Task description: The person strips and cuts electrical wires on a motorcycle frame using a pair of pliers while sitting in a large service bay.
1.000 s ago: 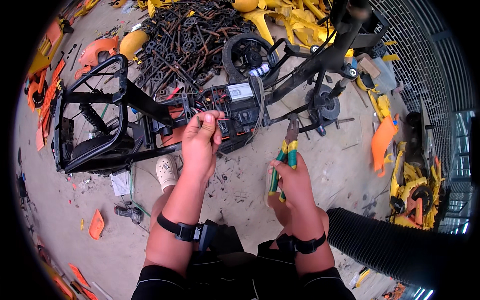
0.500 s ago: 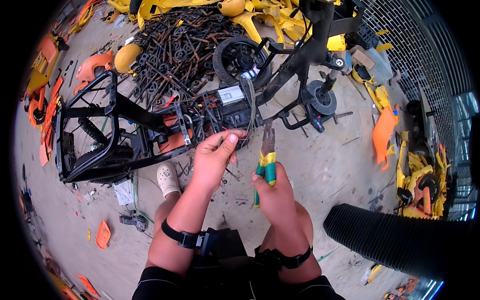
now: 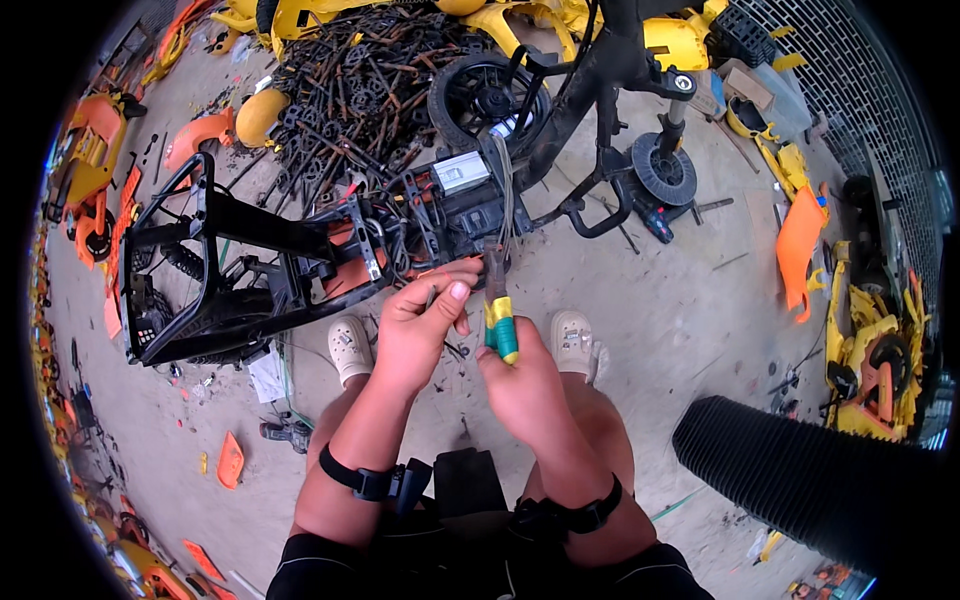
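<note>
My left hand (image 3: 420, 325) is closed in a pinch on thin wire beside a black scooter-like frame (image 3: 262, 232); the wire is mostly hidden by the fingers. My right hand (image 3: 522, 385) grips pliers (image 3: 498, 318) with green and yellow handles, their handles close together. The metal jaws point away from me, just right of my left fingertips, near the lower end of a grey cable bundle (image 3: 507, 205). Whether the jaws bite on a wire cannot be made out. A silver box (image 3: 461, 173) sits on the frame behind the hands.
A heap of rusty metal parts (image 3: 350, 110) lies beyond the frame, with a black wheel (image 3: 487, 108) next to it. A ribbed black hose (image 3: 790, 475) comes in from the right. Drills (image 3: 657, 222) and an orange panel (image 3: 230, 461) rest on the floor.
The pliers in my right hand have moved left, close to my left fingers, and their handles look closer together. My left hand keeps its pinch. The view has shifted slightly.
</note>
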`<state>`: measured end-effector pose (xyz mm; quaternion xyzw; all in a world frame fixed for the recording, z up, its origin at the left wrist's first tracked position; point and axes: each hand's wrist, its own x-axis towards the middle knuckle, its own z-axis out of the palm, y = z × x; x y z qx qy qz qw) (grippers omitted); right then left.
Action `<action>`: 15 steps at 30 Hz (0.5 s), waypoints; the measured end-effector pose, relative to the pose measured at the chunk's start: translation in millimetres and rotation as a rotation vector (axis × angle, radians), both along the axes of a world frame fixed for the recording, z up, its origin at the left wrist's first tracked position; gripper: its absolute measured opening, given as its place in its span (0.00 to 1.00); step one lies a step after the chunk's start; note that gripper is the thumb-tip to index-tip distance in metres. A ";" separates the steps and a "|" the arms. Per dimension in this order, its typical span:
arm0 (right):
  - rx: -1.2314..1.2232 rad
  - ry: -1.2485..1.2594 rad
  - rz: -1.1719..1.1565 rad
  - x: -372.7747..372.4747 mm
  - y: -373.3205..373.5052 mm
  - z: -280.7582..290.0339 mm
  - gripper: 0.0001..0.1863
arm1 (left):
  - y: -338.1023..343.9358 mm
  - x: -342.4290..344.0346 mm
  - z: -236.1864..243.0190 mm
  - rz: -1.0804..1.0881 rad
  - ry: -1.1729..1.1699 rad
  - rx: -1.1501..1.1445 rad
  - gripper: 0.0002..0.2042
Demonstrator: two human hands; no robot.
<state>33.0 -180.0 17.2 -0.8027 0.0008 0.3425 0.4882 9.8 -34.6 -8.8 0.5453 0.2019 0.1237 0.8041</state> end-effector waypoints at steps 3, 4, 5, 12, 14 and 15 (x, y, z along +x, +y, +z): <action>-0.093 -0.057 0.061 -0.6 -0.8 8.2 0.17 | -4.7 2.2 -5.8 0.058 -0.015 0.001 0.10; -0.068 -0.069 0.074 -1.8 -3.4 5.7 0.17 | -5.3 2.0 -6.2 0.069 -0.008 -0.004 0.10; -0.045 -0.083 0.088 -3.2 -6.6 1.9 0.18 | -5.5 2.6 -4.9 0.081 -0.003 -0.012 0.11; 0.343 0.384 -0.088 6.8 -27.5 -1.3 0.19 | -4.0 1.1 2.6 0.111 0.119 -0.013 0.12; 0.297 0.324 -0.128 11.6 -34.2 -5.7 0.19 | 3.2 -4.9 5.7 0.004 0.243 0.018 0.12; 0.257 0.275 -0.147 14.7 -37.0 -4.8 0.19 | 5.5 -8.4 3.9 -0.079 0.253 0.079 0.12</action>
